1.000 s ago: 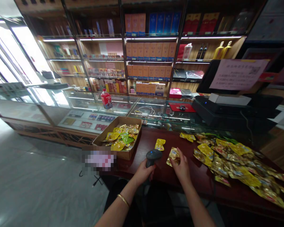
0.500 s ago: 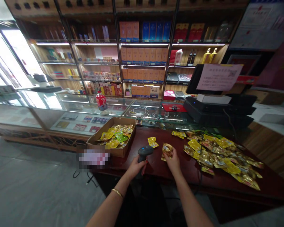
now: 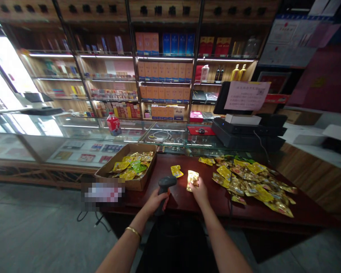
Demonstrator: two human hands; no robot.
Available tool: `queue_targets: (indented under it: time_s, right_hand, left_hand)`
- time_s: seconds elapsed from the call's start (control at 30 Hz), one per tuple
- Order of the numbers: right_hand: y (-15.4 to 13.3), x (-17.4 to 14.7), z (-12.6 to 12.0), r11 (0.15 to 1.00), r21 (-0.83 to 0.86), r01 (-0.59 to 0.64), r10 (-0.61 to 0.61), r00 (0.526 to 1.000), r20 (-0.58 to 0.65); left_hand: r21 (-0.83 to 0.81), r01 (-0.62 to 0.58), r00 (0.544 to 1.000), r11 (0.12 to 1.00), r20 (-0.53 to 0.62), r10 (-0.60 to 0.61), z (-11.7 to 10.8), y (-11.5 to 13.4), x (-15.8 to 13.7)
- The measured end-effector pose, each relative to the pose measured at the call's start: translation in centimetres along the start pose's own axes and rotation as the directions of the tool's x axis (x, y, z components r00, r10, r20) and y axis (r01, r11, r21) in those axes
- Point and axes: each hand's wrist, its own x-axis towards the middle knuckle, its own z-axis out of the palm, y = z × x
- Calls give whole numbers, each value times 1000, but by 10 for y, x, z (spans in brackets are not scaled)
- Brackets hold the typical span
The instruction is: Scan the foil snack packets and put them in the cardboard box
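Observation:
My left hand (image 3: 154, 201) is wrapped round the handle of a dark barcode scanner (image 3: 167, 182), its head pointing right. Between the fingers of my right hand (image 3: 199, 190) is a shiny gold snack packet (image 3: 192, 179), brightly lit, just above the dark red table (image 3: 179, 199). A yellow packet (image 3: 176, 171) lies on the table beyond the scanner. On the right spreads a heap of gold and yellow packets (image 3: 247, 182). To the left, a cardboard box (image 3: 136, 184) holds more packets, with a green one (image 3: 138, 166) on top.
Behind the table runs a glass display counter (image 3: 130, 136), bearing a red bottle (image 3: 113, 124), a white cable (image 3: 160, 135) and a mouse (image 3: 201, 131) on a red mat. A screen with a pink paper sheet (image 3: 246, 95) stands at the back right. Cables (image 3: 95, 220) hang at the left edge.
The packet in my right hand now shines brightly, where before it was darker gold. My view has shifted, so the whole scene sits further left. Both hands keep their holds.

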Motion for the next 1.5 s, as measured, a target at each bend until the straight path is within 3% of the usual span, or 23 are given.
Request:
queue_targets:
  time_s: [0.43,0.6,0.7,0.77,0.83,0.9,1.0,1.1,1.17,1.23,1.3,1.4,1.5]
  right_hand:
    - [0,-6,5,999,29,-26,26,999,-23]
    - [11,-2,-4,983,119,-139,152,983,-101]
    - [11,6,-10,928,279,-246,279,956,-87]
    - [-4,11,-5,886,370,-279,313,949,-34]
    - [-34,16,13,864,434,-255,264,964,41]
    - [-73,24,42,823,523,-220,143,973,183]
    - [-121,44,87,764,616,-191,-42,939,343]
    - [-130,68,107,892,448,-57,-85,953,291]
    - [-112,76,103,994,106,27,-44,986,162]
    - [-85,75,93,963,-268,1,15,998,61]
    - [-58,67,84,870,-492,-18,47,998,48]
    - [-30,50,72,851,-516,98,-33,991,133]
    - [-12,41,56,958,-269,97,-67,991,118]
  left_hand:
    - [-33,1,1000,999,18,0,-4,-6,2]
    - [13,31,990,999,-139,-29,7,-7,6]
    - [45,78,980,996,-189,-68,10,-12,12]
    - [60,110,980,992,-176,-98,9,-15,16]
    - [53,134,980,990,-156,-124,7,-17,18]
    - [26,145,980,989,-144,-140,5,-17,19]
    - [-5,153,978,988,-141,-152,4,-15,17]
    - [10,153,974,988,-168,-150,4,-15,14]
    - [16,135,976,991,-174,-130,5,-17,12]
    - [16,107,981,994,-165,-103,6,-19,10]
    - [13,86,982,996,-169,-83,6,-19,10]
    - [13,80,982,997,-173,-77,7,-17,8]
    - [8,82,984,997,-156,-80,7,-13,5]
